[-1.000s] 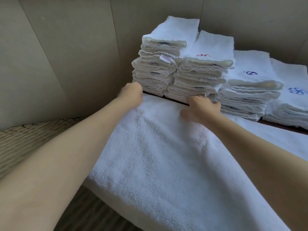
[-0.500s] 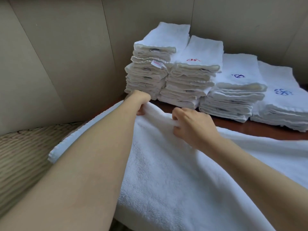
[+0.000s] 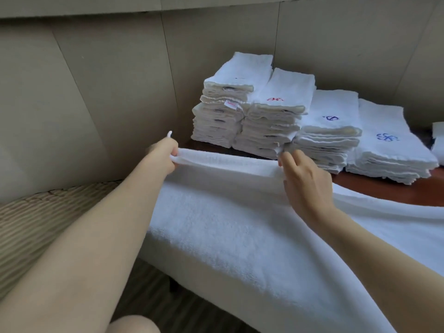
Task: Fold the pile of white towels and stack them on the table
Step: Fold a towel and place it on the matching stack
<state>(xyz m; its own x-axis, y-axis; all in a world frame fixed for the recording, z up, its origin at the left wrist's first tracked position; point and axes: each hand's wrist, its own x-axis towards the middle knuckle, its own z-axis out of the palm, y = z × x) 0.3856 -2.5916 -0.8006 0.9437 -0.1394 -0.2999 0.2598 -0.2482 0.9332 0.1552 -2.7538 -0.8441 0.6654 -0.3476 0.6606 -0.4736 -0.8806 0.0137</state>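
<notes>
A large white towel (image 3: 230, 227) lies spread over the near part of the dark wooden table (image 3: 384, 191) and hangs over its front edge. My left hand (image 3: 163, 152) grips the towel's far left corner, lifted a little off the table. My right hand (image 3: 305, 181) pinches the same far edge further right, so the edge is stretched between both hands. Behind them stand several stacks of folded white towels (image 3: 271, 116), some with red or blue embroidery.
Beige panelled walls (image 3: 96, 92) close off the back and left. A ribbed beige surface (image 3: 48, 217) lies low at the left beside the table. Another white folded item (image 3: 438, 143) shows at the far right edge.
Both hands have taken hold of the towel's far edge, moved apart and lifted it, pulling the edge taut. The view has shifted, showing more wall.
</notes>
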